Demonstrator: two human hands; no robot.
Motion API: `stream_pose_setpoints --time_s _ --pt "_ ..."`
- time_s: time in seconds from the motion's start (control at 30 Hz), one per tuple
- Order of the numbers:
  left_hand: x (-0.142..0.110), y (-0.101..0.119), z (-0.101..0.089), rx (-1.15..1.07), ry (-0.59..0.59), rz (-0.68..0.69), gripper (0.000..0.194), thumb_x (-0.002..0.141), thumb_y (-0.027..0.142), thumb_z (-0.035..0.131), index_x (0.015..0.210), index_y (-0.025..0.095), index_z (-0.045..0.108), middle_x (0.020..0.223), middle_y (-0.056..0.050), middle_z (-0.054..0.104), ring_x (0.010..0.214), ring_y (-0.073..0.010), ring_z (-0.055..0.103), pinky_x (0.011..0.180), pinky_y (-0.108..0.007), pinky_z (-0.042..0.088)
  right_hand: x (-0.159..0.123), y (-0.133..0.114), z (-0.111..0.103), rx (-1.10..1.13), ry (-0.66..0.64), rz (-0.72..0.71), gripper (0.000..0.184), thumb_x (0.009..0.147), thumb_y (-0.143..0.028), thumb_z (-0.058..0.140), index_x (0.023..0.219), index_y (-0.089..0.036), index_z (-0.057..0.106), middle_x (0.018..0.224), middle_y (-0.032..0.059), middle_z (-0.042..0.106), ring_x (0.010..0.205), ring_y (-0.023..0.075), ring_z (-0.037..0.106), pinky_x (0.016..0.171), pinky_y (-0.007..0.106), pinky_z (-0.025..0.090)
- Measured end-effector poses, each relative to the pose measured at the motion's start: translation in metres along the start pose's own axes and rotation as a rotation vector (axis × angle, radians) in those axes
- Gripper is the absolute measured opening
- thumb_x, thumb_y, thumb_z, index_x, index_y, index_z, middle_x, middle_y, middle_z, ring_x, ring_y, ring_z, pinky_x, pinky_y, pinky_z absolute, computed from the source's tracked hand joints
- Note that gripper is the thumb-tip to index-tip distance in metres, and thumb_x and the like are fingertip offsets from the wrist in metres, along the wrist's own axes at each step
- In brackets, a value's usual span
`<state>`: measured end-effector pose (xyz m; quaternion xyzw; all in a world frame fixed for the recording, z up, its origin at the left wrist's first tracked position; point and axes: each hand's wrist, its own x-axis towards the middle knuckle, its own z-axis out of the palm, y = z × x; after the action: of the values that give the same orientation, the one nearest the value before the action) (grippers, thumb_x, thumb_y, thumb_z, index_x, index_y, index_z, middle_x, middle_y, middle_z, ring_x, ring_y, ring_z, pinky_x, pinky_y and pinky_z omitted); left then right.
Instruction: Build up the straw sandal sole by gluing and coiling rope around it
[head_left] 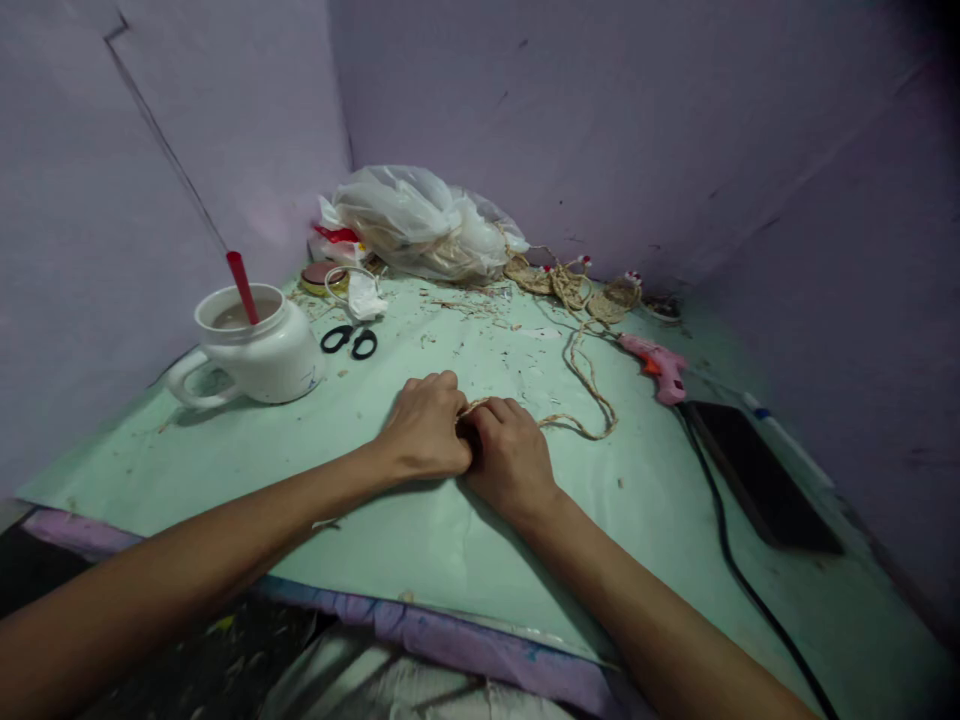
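Note:
My left hand and my right hand meet over the middle of the green tabletop. Both are closed, fingers curled, on a braided straw-coloured cord. A short piece of it shows between them at the top; the rest of what they pinch is hidden by the fingers. From the right hand the cord runs out in a loose loop to the right and back toward several small woven pieces with red and white bits by the wall.
A white mug with a red straw stands left, near black-handled scissors. At the back lies a plastic bag. On the right are a pink glue gun, its black cable and a dark phone. Fibre scraps litter the table.

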<state>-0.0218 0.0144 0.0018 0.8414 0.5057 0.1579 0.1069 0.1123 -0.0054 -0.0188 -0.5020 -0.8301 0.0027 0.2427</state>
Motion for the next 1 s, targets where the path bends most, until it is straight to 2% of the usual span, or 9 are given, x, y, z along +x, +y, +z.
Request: stream_pose_setpoints --time_s 0.83,0.9,1.0 --pt "0.004 0.001 0.003 0.051 0.019 -0.015 0.008 0.061 0.02 0.053 0.063 0.015 0.06 0.075 -0.008 0.055 0.074 -0.0222 0.052 0.067 -0.036 0.035 0.002 -0.003 -0.003 -0.017 -0.042 0.031 0.024 0.064 -0.011 0.052 0.083 -0.013 0.066 0.079 0.0112 0.064 0.076 0.0232 0.051 0.069 0.034 0.04" --pt "0.005 0.0 0.0 0.04 0.009 -0.026 0.01 0.061 0.02 0.054 0.063 0.015 0.062 0.075 -0.008 0.057 0.072 -0.0221 0.052 0.067 -0.036 0.036 0.003 -0.002 -0.005 -0.008 -0.072 0.034 0.027 0.061 -0.01 0.054 0.084 -0.012 0.066 0.082 0.0116 0.065 0.079 0.024 0.053 0.071 0.034 0.041" --pt "0.006 -0.002 -0.007 -0.013 -0.067 -0.044 0.016 0.063 0.023 0.055 0.071 0.016 0.067 0.078 -0.008 0.06 0.07 -0.022 0.054 0.067 -0.036 0.037 0.003 0.006 -0.013 0.105 -0.161 -0.011 0.033 0.059 -0.004 0.053 0.087 -0.014 0.067 0.089 0.0101 0.068 0.084 0.0231 0.057 0.074 0.033 0.044"
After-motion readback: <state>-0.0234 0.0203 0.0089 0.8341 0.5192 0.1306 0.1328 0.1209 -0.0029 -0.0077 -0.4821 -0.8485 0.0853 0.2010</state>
